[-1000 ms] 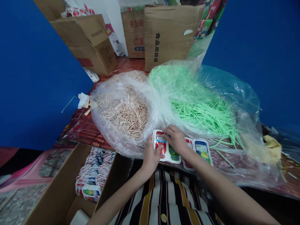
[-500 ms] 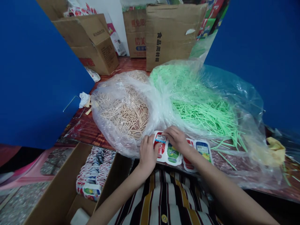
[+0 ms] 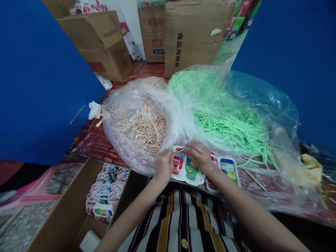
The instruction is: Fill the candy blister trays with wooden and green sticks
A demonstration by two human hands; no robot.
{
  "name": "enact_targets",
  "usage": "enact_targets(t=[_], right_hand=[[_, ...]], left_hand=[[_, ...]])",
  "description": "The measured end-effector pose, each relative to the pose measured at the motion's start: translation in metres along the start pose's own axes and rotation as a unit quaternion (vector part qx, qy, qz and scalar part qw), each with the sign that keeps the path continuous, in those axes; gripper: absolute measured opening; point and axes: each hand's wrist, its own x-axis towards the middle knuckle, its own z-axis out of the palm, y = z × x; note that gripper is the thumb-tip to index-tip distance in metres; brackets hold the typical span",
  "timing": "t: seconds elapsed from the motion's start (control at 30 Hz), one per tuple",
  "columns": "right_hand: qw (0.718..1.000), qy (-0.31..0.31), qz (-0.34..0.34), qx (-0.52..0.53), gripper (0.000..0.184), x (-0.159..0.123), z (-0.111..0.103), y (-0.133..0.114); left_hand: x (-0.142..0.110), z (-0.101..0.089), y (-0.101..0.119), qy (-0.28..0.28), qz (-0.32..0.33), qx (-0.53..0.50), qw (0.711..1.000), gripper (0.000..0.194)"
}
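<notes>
A row of small flat drink-printed candy packets lies at the table's front edge. At its left end is a red cola packet (image 3: 177,163), with a green Sprite packet (image 3: 191,170) beside it. My left hand (image 3: 165,165) is closed, thumb and finger pinching at the red packet's upper left edge. From the right, my right hand (image 3: 198,155) reaches over the green packet, its fingertips pinched at the red packet's top edge, where a pale strip shows between the hands. Partly under my right wrist is another red packet (image 3: 212,183). A blue-and-yellow packet (image 3: 229,169) ends the row.
Behind the row lie clear bags of beige sticks (image 3: 148,129) and green sticks (image 3: 233,129). An open carton (image 3: 65,203) at lower left holds stacked packets (image 3: 105,192). Cardboard boxes (image 3: 196,38) stand at the back; blue panels (image 3: 34,80) flank the table.
My left hand has gone from lying spread beside the red packet to a pinch at its top. The barcode label is gone from sight; cola print shows there. My right hand has barely shifted.
</notes>
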Motion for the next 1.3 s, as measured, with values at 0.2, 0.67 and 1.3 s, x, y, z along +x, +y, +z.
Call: enact_targets(t=[0.2, 0.67, 1.3], right_hand=[[1.000, -0.030, 0.002, 0.010, 0.016, 0.008, -0.005, -0.009], [0.994, -0.046, 0.053, 0.082, 0.017, 0.040, -0.023, -0.036], [0.893, -0.394, -0.110, -0.189, 0.024, 0.184, 0.082, 0.021]], left_hand=[[-0.001, -0.005, 0.007, 0.074, -0.001, -0.031, 0.997, 0.016], [0.002, -0.009, 0.027, 0.022, -0.091, -0.163, 0.982, 0.028], [-0.014, -0.028, 0.012, 0.000, -0.105, -0.073, 0.992, 0.016]])
